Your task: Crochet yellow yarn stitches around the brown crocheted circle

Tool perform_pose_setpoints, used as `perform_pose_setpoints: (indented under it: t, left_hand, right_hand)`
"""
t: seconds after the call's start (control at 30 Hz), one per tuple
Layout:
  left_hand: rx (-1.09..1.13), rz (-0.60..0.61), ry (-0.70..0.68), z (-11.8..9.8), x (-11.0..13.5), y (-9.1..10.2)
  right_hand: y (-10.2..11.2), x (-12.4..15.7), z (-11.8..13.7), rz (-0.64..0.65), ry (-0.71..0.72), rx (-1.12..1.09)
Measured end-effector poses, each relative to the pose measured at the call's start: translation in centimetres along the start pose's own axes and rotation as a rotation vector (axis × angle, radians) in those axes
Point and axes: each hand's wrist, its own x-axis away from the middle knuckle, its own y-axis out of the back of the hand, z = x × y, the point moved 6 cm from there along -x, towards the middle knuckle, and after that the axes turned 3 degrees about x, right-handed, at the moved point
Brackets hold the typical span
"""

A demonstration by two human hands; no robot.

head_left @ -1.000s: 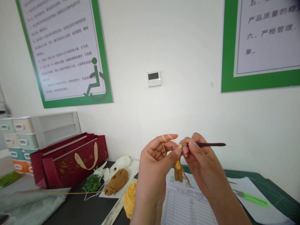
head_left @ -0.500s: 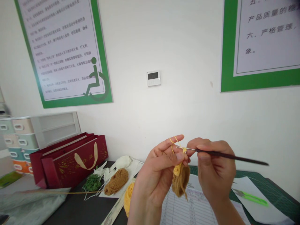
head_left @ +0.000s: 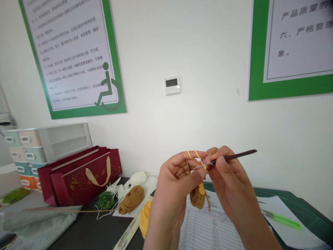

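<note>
My left hand (head_left: pixel 177 180) is raised in front of me with yellow yarn (head_left: pixel 194 155) looped over its forefinger, and its thumb and fingers pinch a small brown and yellow crochet piece (head_left: pixel 198 197) that hangs below. My right hand (head_left: pixel 229 180) is closed on a dark crochet hook (head_left: pixel 229 158), whose tip lies in the yarn between the two hands. The hook's handle points right and slightly up.
On the dark table lie a brown yarn ball (head_left: pixel 131 199), a yellow yarn ball (head_left: pixel 145 218), green and white yarn (head_left: pixel 106 199), printed sheets (head_left: pixel 208 229), green-handled snips (head_left: pixel 283 219) on a green cutting mat (head_left: pixel 309 215), and a red gift bag (head_left: pixel 80 173). Drawer units (head_left: pixel 23 156) stand left.
My right hand has drawn the hook back toward the left hand and tipped its handle upward. The hanging piece has turned and bunched. The view shifted slightly right.
</note>
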Motion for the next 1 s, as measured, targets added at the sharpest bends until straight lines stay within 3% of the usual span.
perform_pose_setpoints:
  t: [0.13, 0.27, 0.43, 0.7, 1.0]
  left_hand:
    - [-0.013, -0.050, -0.005, 0.0, 0.3, -0.3]
    - [-0.049, -0.107, -0.046, -0.4, 0.4, 0.0]
    - [-0.083, -0.061, -0.024, -0.1, 0.3, 0.2]
    - [-0.088, -0.062, -0.035, 0.0, 0.1, 0.1]
    - [-0.074, -0.072, -0.096, 0.2, 0.1, 0.8]
  right_hand:
    - [0.5, 0.5, 0.6, -0.076, 0.155, 0.141]
    - [1.3, 0.5, 0.5, -0.121, 0.142, 0.159]
    - [1.8, 0.0, 0.2, -0.064, 0.091, 0.088]
    - [2.5, -0.4, 1.0, 0.015, 0.149, 0.128]
    - [2.0, -0.4, 3.3, 0.126, 0.338, 0.253]
